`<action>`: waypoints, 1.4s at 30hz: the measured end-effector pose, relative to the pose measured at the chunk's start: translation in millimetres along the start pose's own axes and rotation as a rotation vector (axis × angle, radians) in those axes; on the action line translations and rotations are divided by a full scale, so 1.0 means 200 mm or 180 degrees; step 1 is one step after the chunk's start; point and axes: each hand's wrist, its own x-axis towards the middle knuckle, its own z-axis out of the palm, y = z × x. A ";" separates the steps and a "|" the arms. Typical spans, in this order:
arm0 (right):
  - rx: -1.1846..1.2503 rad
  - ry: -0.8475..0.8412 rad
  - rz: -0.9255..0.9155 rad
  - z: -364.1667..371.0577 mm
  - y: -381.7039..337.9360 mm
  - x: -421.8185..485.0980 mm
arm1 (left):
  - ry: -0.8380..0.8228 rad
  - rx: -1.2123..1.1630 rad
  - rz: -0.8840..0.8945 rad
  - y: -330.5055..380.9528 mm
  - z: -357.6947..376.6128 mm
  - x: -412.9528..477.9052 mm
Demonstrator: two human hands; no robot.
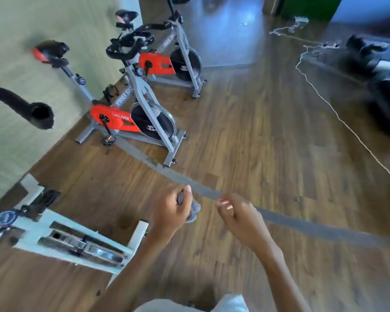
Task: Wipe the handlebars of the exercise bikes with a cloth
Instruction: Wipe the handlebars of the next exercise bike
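While a person stands over a wood floor [257, 143], the left hand [170, 210] grips a bunched grey cloth [195, 210], fingers clamped round it. The right hand [239, 218] hangs just beside, fingers loosely curled on nothing. The black handlebars [122, 52] of a red exercise bike [131, 119] stand well apart.

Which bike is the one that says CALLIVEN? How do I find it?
Two red bikes stand along the pale wall on the left. Pick the near bike, between the white bike and the far bike. Its red cover reads CALLIVEN, and a grey floor strip meets its base.
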 end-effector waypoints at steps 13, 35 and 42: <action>-0.0129 -0.1495 -0.1757 -0.36 0.04 1.14 | 0.1519 0.1092 -0.1147 0.18 0.35 0.42; 0.0152 -0.3980 -0.4124 0.19 -1.17 1.77 | 0.5966 0.1452 -0.2227 0.19 -0.25 0.79; 0.1030 -0.4311 -0.4493 0.36 -1.51 1.78 | 0.6722 0.1661 -0.1888 0.25 -0.64 0.90</action>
